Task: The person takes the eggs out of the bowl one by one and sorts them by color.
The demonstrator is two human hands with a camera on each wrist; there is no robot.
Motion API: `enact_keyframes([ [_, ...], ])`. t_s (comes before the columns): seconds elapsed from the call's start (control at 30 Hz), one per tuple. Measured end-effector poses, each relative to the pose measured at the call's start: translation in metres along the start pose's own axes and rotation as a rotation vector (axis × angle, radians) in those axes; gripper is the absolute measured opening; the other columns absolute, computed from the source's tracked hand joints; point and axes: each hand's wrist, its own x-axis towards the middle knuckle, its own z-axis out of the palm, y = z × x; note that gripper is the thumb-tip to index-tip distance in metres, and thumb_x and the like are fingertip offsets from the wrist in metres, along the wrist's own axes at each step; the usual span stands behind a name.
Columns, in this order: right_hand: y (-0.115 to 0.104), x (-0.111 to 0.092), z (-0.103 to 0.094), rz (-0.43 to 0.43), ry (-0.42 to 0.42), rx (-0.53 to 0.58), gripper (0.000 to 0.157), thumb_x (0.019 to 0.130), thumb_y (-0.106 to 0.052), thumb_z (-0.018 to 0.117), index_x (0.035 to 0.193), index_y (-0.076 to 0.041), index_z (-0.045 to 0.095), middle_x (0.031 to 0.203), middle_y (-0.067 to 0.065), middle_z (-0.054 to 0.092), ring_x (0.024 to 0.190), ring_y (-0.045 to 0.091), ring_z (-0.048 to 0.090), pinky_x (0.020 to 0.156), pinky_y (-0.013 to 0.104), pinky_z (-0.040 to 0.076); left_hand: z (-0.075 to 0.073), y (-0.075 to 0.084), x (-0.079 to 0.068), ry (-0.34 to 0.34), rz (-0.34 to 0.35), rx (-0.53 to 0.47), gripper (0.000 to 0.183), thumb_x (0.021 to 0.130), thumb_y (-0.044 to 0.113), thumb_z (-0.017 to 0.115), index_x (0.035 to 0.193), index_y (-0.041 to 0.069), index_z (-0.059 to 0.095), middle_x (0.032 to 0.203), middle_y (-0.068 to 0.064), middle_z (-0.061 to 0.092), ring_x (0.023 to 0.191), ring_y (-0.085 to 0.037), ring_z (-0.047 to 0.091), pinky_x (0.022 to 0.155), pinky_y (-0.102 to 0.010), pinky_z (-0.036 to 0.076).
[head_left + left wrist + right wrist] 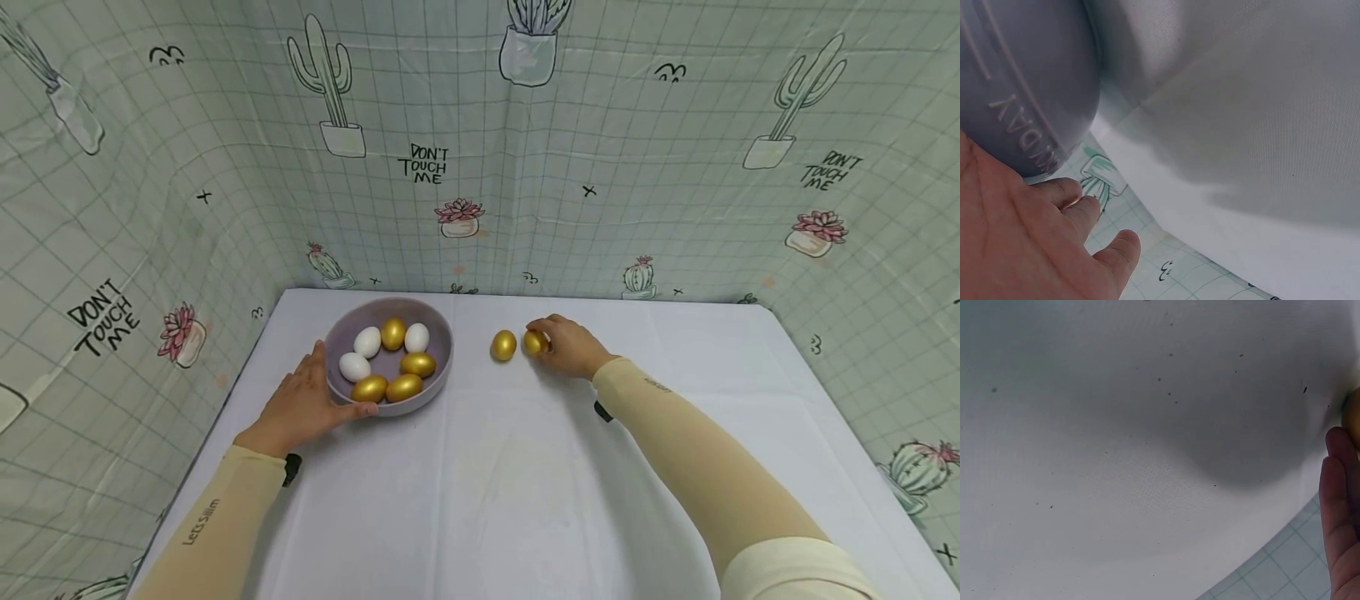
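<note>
A mauve bowl [442, 367] stands at the left of the table, holding several golden eggs [417, 364] and three white eggs [355, 367]. My left hand [306, 402] holds its near left side, thumb along the front rim and fingers spread round the wall. The bowl's outside [1041, 69] shows raised lettering in the left wrist view, with the palm close against it. To the right of the bowl, my right hand [568, 348] grips a golden egg [535, 342] with its fingers. Another golden egg [503, 345] lies between that hand and the bowl.
A white cloth [480, 500] covers the table. Behind and beside it hang grid-patterned curtains [525, 167] printed with cacti, close to the table's back and left edges.
</note>
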Motion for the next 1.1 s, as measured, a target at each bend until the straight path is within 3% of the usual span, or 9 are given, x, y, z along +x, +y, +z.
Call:
enact_keyframes([
  [0.7, 0.001, -0.005, -0.009, -0.003, -0.020, -0.009, 0.057, 0.089, -0.020, 0.076, 0.141, -0.008, 0.055, 0.133, 0.016, 0.056, 0.104, 0.028, 0.062, 0.092, 0.046, 0.051, 0.002, 0.000, 0.000, 0.007, 0.003, 0.001, 0.141, 0.075, 0.082, 0.061, 0.152, -0.012, -0.009, 0.155, -0.040, 0.011, 0.143, -0.054, 0.013, 0.110, -0.069, 0.013],
  [1.1, 0.013, -0.018, -0.033, 0.063, -0.067, -0.028, 0.069, 0.086, -0.022, 0.080, 0.146, -0.010, 0.049, 0.141, 0.017, 0.050, 0.101, 0.027, 0.065, 0.086, 0.045, 0.052, -0.001, 0.002, -0.003, -0.021, 0.002, -0.008, 0.138, 0.078, 0.080, 0.060, 0.152, -0.012, -0.012, 0.157, -0.037, 0.005, 0.144, -0.053, 0.008, 0.112, -0.067, 0.010],
])
